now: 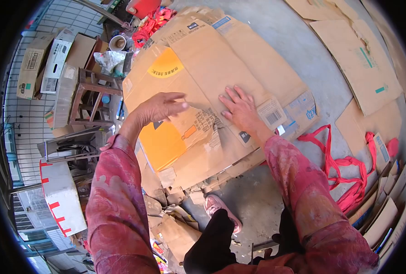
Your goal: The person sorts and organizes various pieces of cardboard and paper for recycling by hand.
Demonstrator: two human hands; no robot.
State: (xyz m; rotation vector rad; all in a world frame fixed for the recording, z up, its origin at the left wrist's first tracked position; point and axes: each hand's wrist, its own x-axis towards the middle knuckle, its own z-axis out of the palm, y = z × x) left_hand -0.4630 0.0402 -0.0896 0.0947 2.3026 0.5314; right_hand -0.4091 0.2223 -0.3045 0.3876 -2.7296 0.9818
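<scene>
A stack of flattened cardboard boxes (225,64) lies in front of me, brown with printed labels. My right hand (241,109) rests on the top sheet with its fingers spread, left of a barcode label (272,117). Over the left part of the stack is my left hand (164,108), its fingers stretched out toward the right and nothing held in them. Below it, the cardboard carries a yellow printed panel (164,148) and a torn, worn patch (214,148). Another yellow print (166,64) shows farther up.
Red cloth strips (349,176) lie on the floor at right, near more flattened cardboard (358,68). A wooden stool (82,98) and upright boxes (54,64) stand at left. Torn cardboard scraps (178,233) lie beside my pink shoe (221,212).
</scene>
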